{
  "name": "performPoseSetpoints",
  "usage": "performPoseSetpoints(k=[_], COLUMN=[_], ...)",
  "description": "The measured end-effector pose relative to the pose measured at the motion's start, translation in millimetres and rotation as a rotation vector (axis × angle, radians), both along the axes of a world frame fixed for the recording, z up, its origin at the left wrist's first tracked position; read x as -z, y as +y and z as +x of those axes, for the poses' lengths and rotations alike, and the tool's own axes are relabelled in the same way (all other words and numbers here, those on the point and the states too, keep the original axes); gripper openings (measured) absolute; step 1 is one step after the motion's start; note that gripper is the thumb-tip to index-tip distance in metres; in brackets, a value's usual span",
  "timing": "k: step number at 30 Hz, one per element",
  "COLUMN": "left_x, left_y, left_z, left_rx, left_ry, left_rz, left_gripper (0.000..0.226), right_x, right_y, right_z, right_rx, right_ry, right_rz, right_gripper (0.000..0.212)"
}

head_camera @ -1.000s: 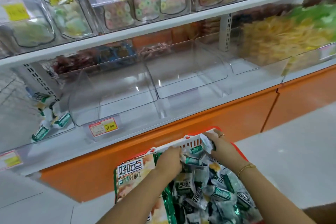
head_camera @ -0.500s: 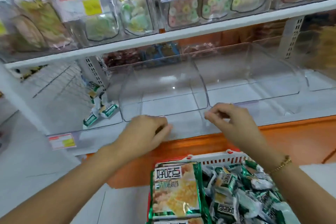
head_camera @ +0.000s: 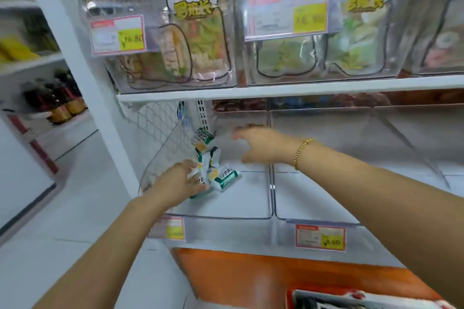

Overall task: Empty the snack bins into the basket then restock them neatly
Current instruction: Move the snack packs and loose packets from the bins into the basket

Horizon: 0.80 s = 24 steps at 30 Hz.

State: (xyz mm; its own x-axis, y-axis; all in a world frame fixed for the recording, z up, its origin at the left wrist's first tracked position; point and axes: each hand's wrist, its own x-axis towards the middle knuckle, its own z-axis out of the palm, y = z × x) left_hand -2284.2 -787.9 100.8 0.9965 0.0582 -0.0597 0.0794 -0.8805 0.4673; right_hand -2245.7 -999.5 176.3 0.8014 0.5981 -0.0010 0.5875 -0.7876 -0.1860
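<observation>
Several small green-and-white snack packets lie in a heap at the back left of a clear plastic bin on the lower shelf. My left hand reaches into that bin, its fingers curled over the nearest packets. My right hand is stretched into the same bin, fingers spread and holding nothing, just right of the upper packets. The red basket's rim shows at the bottom right, with a snack bag inside it.
A second clear bin stands to the right. Price tags hang on the shelf's front edge. Above is a shelf of bagged snacks. A wire mesh panel closes the left side. An orange base runs below.
The view has swung left and closer. Both hands have left the bins' front edges and reached into the left bin, and the left hand has closed on packets.
</observation>
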Motion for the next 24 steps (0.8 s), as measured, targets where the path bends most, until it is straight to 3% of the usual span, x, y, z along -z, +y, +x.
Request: performPoseSetpoints(k=[4, 7, 14, 20, 24], left_x=[10, 23, 36, 29, 24], left_y=[-8, -18, -18, -15, -15], left_z=[40, 58, 60, 51, 45], left_rx=[0.09, 0.152, 0.137, 0.132, 0.138], left_ry=[0.144, 0.272, 0.286, 0.385, 0.419], left_rz=[0.112, 0.193, 0.197, 0.195, 0.29], left_gripper=[0.09, 0.095, 0.077, 0.068, 0.067], right_x=[9, 19, 47, 61, 66], right_y=[32, 49, 95, 106, 108], right_z=[45, 75, 120, 132, 125], right_rx=[-0.027, -0.037, -0.271, -0.391, -0.357], right_ry=[0.082, 0.002, -0.286, -0.335, -0.161], right_rz=[-0.174, -0.267, -0.438, -0.531, -0.492], right_gripper=[0.065, 0.075, 0.056, 0.11, 0.103])
